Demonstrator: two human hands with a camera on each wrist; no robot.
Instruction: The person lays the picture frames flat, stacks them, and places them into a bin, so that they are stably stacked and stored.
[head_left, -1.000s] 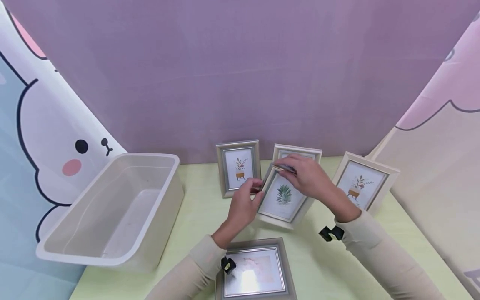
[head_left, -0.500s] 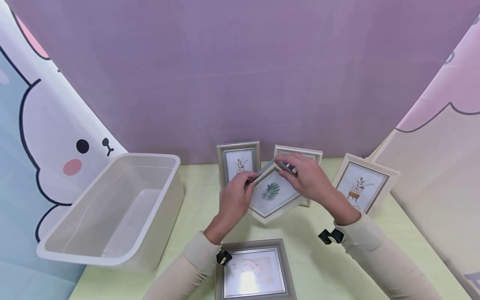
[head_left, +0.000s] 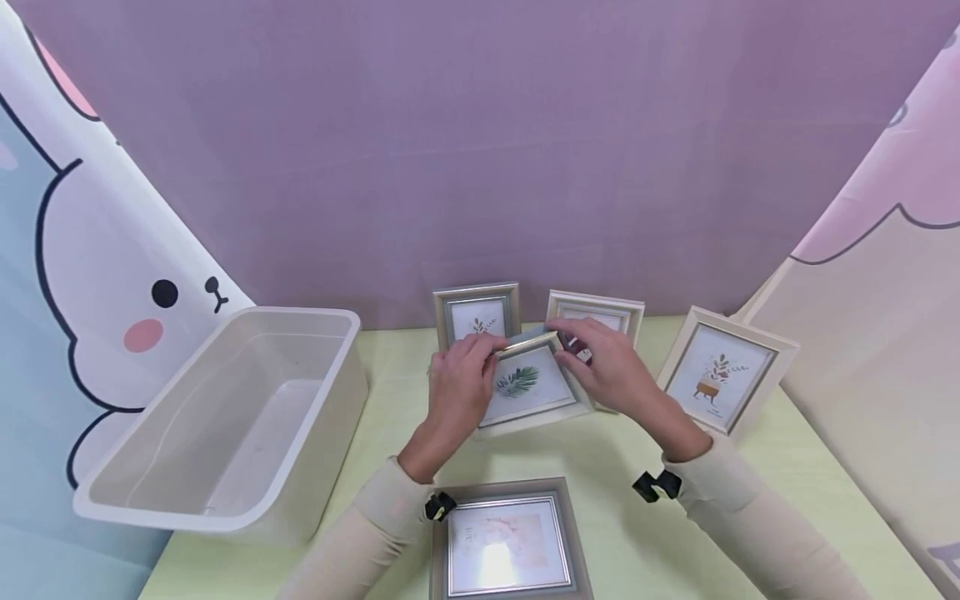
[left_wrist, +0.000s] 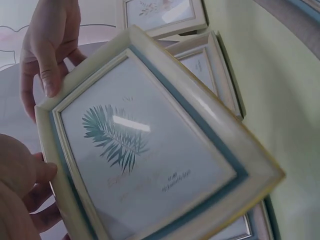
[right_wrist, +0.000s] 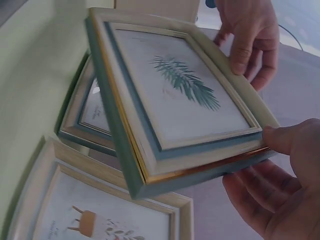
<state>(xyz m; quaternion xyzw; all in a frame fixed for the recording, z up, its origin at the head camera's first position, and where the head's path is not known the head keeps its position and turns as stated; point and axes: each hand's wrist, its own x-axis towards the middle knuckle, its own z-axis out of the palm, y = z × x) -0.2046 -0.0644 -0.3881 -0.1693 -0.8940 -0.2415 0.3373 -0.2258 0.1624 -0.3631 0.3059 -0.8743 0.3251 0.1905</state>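
Observation:
Both hands hold one cream picture frame (head_left: pixel 536 387) with a blue-grey inner band and a green palm leaf print, lifted over the table and tilted. My left hand (head_left: pixel 459 383) pinches its left upper edge, thumb on the front and fingers behind. My right hand (head_left: pixel 609 367) pinches the upper right corner; in the right wrist view the right thumb (right_wrist: pixel 282 137) lies on the front face and the fingers curl under the back. Partly hidden behind it stand a grey-brown frame (head_left: pixel 480 304) and a pale frame (head_left: pixel 600 307).
A cream frame (head_left: pixel 722 373) with a potted plant print stands at the right. A larger grey-brown frame (head_left: pixel 510 542) lies flat at the front, light glaring on its glass. At the left is a deep beige bin (head_left: pixel 337 400). A purple backdrop (head_left: pixel 480 167) rises behind the table.
The palm leaf frame has turned counter-clockwise from near upright to lying sideways and shifted a little left. My left hand has moved slightly left with its edge; the right hand keeps its corner.

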